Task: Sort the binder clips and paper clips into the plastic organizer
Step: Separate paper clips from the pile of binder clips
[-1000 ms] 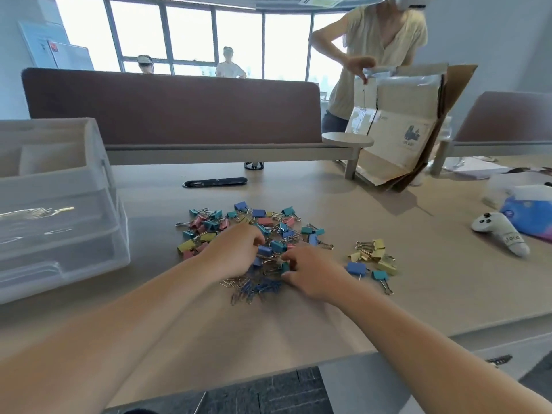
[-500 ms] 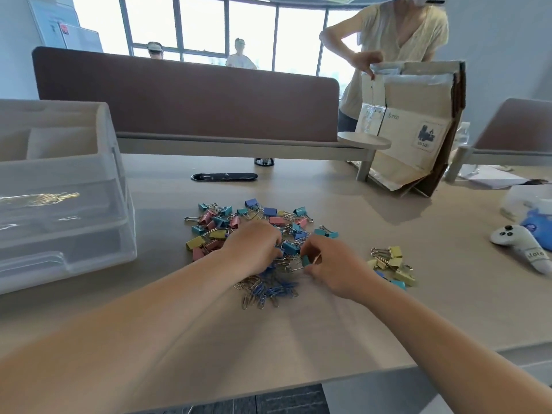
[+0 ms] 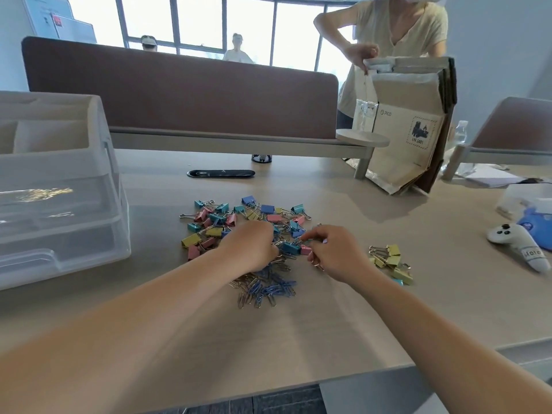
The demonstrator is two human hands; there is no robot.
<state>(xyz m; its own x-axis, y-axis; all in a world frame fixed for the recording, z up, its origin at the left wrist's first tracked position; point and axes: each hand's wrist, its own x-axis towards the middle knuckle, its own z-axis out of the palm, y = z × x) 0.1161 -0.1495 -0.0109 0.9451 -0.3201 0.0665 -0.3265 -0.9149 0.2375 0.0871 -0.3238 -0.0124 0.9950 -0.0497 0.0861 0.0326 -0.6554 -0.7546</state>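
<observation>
I have both hands in the binder clip pile (image 3: 248,222) on the counter (image 3: 328,324) — my left hand (image 3: 254,246) curled over it, grip contents hidden, while my right hand (image 3: 334,252) pinches a clip's wire handle. Paper clips (image 3: 265,286) lie just below (blue and silver). Yellow binder clips (image 3: 389,261) sit right; the plastic organizer (image 3: 59,186) stands left.

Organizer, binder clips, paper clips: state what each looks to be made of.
Plastic organizer: translucent, frosted-looking plastic; its drawers and contents show dimly through the walls.
Binder clips: probably painted sheet metal in pastel blue, pink, yellow and teal, with bare silvery wire handles.
Paper clips: bent wire; some look bare and metallic, others blue, likely coated, though too small to confirm.
</observation>
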